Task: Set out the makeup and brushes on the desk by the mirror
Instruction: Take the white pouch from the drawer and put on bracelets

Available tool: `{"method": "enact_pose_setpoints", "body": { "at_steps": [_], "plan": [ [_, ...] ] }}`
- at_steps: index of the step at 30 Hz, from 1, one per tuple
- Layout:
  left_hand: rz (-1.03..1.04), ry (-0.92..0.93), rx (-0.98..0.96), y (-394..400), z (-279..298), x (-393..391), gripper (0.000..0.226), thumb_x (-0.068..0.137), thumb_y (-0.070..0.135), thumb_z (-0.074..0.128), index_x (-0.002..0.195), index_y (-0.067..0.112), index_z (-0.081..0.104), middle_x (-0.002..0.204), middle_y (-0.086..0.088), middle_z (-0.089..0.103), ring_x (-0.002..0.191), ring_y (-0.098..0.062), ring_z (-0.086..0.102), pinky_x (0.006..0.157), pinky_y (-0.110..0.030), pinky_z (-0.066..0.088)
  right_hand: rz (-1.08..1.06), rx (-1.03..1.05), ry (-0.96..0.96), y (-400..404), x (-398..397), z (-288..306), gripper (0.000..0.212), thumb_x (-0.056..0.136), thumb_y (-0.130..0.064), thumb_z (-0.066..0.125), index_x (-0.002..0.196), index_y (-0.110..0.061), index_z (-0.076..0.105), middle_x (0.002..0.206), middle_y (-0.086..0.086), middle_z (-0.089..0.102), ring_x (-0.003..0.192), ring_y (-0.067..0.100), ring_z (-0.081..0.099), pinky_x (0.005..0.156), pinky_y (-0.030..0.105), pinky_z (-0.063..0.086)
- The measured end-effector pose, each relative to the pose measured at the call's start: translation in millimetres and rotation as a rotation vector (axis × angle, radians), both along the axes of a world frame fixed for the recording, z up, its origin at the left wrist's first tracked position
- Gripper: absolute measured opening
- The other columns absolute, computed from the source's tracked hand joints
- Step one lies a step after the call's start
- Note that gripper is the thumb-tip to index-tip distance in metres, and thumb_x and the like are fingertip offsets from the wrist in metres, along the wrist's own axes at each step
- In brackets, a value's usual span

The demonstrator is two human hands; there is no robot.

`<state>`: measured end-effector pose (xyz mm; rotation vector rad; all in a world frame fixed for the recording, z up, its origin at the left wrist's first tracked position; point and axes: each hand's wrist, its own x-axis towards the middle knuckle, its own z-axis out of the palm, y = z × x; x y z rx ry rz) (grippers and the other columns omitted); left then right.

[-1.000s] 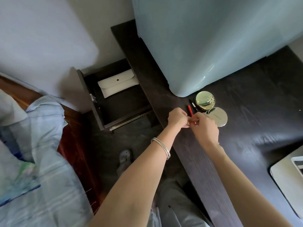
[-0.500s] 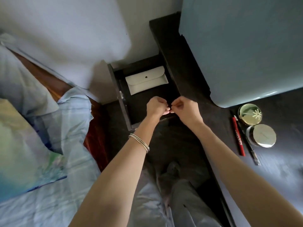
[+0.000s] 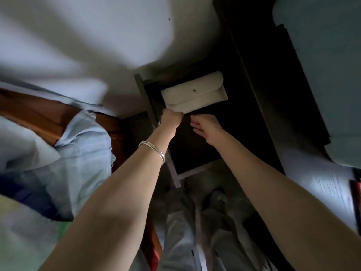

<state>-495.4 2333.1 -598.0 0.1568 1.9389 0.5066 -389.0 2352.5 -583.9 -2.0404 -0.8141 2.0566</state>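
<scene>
Your left hand (image 3: 169, 119) is curled into a fist at the near edge of the flat white snap-flap pouch (image 3: 194, 94), which lies in the open dark wooden drawer (image 3: 197, 153); whether it grips the pouch, you cannot tell. Your right hand (image 3: 205, 127) hovers just beside, fingers relaxed, holding nothing.

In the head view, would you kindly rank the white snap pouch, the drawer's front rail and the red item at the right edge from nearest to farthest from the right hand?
From the right hand:
1. White snap-flap pouch, just beyond the fingertips, in the open drawer.
2. Drawer's front rail, toward the person, below the hand.
3. Red item, far right edge, blurred and cut off.
</scene>
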Motion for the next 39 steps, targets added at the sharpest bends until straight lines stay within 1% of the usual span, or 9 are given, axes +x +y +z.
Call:
{"method": "enact_pose_setpoints", "body": {
  "at_steps": [4, 9, 14, 17, 23, 28, 33, 37, 39],
  "plan": [
    [0.102, -0.039, -0.043, 28, -26, -11, 0.071, 0.089, 0.029, 0.062, 0.141, -0.001, 0.024, 0.139, -0.015, 0.040, 0.126, -0.031, 0.043, 0.095, -0.033, 0.038, -0.286, -0.138, 0.104, 22, -12, -25, 0.054, 0.086, -0.018, 0.067, 0.134, -0.007, 0.043, 0.133, 0.016, 0.049, 0.122, 0.026, 0.050, 0.095, 0.035, 0.046],
    [0.156, -0.095, -0.092, 48, -43, -17, 0.090, 0.083, 0.050, 0.062, 0.146, 0.003, 0.019, 0.150, -0.016, 0.026, 0.137, -0.031, 0.031, 0.112, -0.040, 0.031, -0.387, -0.199, 0.143, 38, -27, -42, 0.056, 0.084, -0.026, 0.069, 0.133, -0.013, 0.046, 0.134, 0.010, 0.050, 0.121, 0.022, 0.051, 0.095, 0.036, 0.044],
    [0.175, -0.074, -0.050, 43, -59, -14, 0.067, 0.086, 0.038, 0.064, 0.136, 0.001, 0.036, 0.138, -0.015, 0.045, 0.125, -0.033, 0.047, 0.095, -0.036, 0.043, -0.498, -0.238, 0.077, 45, -40, -53, 0.055, 0.084, -0.027, 0.070, 0.132, -0.013, 0.048, 0.130, 0.004, 0.052, 0.119, 0.020, 0.051, 0.094, 0.030, 0.045],
    [0.209, -0.108, -0.031, 35, -52, -6, 0.062, 0.092, 0.031, 0.054, 0.141, 0.003, 0.026, 0.136, -0.014, 0.044, 0.123, -0.030, 0.046, 0.087, -0.032, 0.039, -0.572, -0.192, 0.094, 46, -48, -53, 0.045, 0.087, -0.018, 0.066, 0.129, -0.009, 0.051, 0.125, 0.012, 0.059, 0.099, 0.022, 0.059, 0.087, 0.032, 0.051],
    [0.377, -0.089, 0.116, 18, -14, 3, 0.062, 0.085, 0.021, 0.063, 0.134, 0.001, 0.030, 0.120, -0.014, 0.051, 0.111, -0.029, 0.054, 0.090, -0.034, 0.046, -0.456, -0.163, 0.162, 32, -27, -22, 0.030, 0.090, -0.013, 0.060, 0.119, -0.011, 0.053, 0.099, 0.006, 0.059, 0.094, 0.019, 0.058, 0.073, 0.033, 0.052],
    [0.534, -0.296, 0.370, -9, 45, 13, 0.010, 0.086, 0.005, 0.062, 0.093, 0.010, 0.059, 0.088, -0.006, 0.064, 0.076, -0.016, 0.066, 0.064, -0.028, 0.056, -0.425, -0.240, 0.270, 9, 10, 27, 0.014, 0.089, -0.014, 0.060, 0.101, -0.009, 0.057, 0.095, 0.008, 0.063, 0.084, 0.019, 0.062, 0.068, 0.031, 0.053],
    [0.415, -0.468, 0.357, -56, 93, 26, 0.014, 0.087, 0.012, 0.063, 0.099, 0.019, 0.063, 0.107, -0.009, 0.062, 0.098, -0.025, 0.062, 0.080, -0.038, 0.057, -0.363, -0.286, 0.319, -29, 53, 67, 0.041, 0.085, -0.014, 0.064, 0.124, -0.008, 0.051, 0.112, 0.012, 0.064, 0.090, 0.023, 0.065, 0.064, 0.034, 0.054],
    [0.273, -0.687, 0.334, -103, 122, 30, 0.024, 0.091, 0.023, 0.058, 0.110, 0.011, 0.063, 0.112, -0.011, 0.060, 0.098, -0.020, 0.061, 0.070, -0.031, 0.056, -0.111, -0.216, 0.279, -61, 91, 106, 0.040, 0.085, -0.014, 0.064, 0.122, -0.012, 0.048, 0.111, 0.012, 0.062, 0.093, 0.025, 0.063, 0.064, 0.036, 0.054],
    [0.115, -0.599, 0.278, -121, 137, 48, 0.036, 0.087, 0.026, 0.063, 0.123, 0.021, 0.059, 0.126, -0.010, 0.056, 0.107, -0.023, 0.058, 0.073, -0.033, 0.053, 0.042, -0.155, 0.306, -83, 113, 124, 0.046, 0.085, -0.013, 0.064, 0.127, -0.015, 0.046, 0.115, 0.011, 0.060, 0.102, 0.027, 0.061, 0.073, 0.038, 0.055]
  ]
}}
